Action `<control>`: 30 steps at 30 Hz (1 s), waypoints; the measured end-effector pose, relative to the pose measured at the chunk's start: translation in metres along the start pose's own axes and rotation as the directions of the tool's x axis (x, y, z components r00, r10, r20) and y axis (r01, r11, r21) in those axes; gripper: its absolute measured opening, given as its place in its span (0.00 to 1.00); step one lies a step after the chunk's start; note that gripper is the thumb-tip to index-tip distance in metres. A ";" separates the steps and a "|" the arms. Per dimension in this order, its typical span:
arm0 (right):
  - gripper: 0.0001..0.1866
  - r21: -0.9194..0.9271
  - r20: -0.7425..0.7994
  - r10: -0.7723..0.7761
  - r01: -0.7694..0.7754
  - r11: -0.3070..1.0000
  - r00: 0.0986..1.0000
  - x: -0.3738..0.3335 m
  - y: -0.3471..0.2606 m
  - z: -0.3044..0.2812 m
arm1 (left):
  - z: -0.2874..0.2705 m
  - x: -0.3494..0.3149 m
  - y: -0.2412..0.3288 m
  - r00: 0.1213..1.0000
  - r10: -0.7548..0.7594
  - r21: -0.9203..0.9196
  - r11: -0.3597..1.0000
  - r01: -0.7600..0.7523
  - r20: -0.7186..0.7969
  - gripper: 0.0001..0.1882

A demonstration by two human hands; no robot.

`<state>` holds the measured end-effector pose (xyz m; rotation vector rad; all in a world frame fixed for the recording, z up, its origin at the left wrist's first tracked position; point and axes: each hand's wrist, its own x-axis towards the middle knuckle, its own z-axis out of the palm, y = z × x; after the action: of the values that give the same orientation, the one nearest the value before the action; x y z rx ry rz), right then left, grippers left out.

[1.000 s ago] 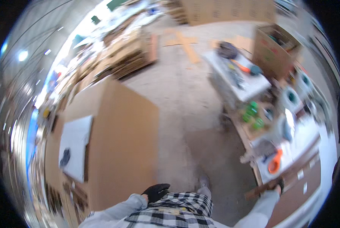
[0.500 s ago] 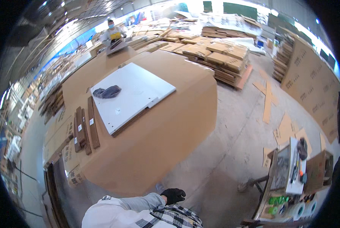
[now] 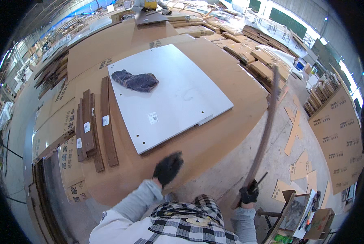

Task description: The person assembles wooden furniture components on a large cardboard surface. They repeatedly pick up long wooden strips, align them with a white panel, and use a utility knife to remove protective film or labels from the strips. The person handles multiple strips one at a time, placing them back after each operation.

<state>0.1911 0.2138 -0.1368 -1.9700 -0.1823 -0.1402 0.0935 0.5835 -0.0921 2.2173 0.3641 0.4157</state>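
Observation:
My left hand (image 3: 168, 168), in a black glove, hovers over the brown cardboard near the front corner of a white panel (image 3: 178, 97). Its fingers stretch forward, slightly blurred, with nothing seen in them. At my right side, my black-gloved right hand (image 3: 249, 195) is closed round the lower part of a long brown strip (image 3: 264, 136), which stands up at a slant. A dark tool with a thin rod (image 3: 263, 177) sticks out at the same hand; its kind is not clear. On the panel lie a crumpled dark cloth (image 3: 135, 81) and a small white label (image 3: 152, 118).
Brown strips (image 3: 88, 126) with white labels lie left of the panel on the cardboard-covered surface (image 3: 214, 150). A side table (image 3: 294, 211) with tools stands at lower right. Cardboard scraps (image 3: 292, 132) litter the floor. A person (image 3: 149, 5) stands at the far side.
My view has shifted closer to the white panel. My left hand has come forward over the cardboard. My right hand now shows, holding the long brown strip, which was not in view before.

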 end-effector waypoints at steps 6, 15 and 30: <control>0.33 0.143 0.250 0.025 -0.063 0.988 0.968 0.120 -0.008 0.062 | -0.022 0.153 -0.043 0.945 0.234 0.456 0.884 -0.108 -0.230 0.28; 0.30 -0.001 0.487 -0.226 0.259 0.966 0.844 0.335 -0.105 0.138 | 0.052 0.360 -0.102 0.963 -0.163 0.772 0.575 0.271 -0.216 0.31; 0.27 -0.364 0.666 -0.226 0.575 0.733 0.711 0.485 -0.067 0.312 | 0.021 0.236 0.023 0.952 0.133 -0.268 0.962 -0.057 0.276 0.19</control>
<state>0.6582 0.5574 -0.1106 -2.4734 -1.1329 0.1529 0.3178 0.6479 -0.0468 2.0067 0.0396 0.1689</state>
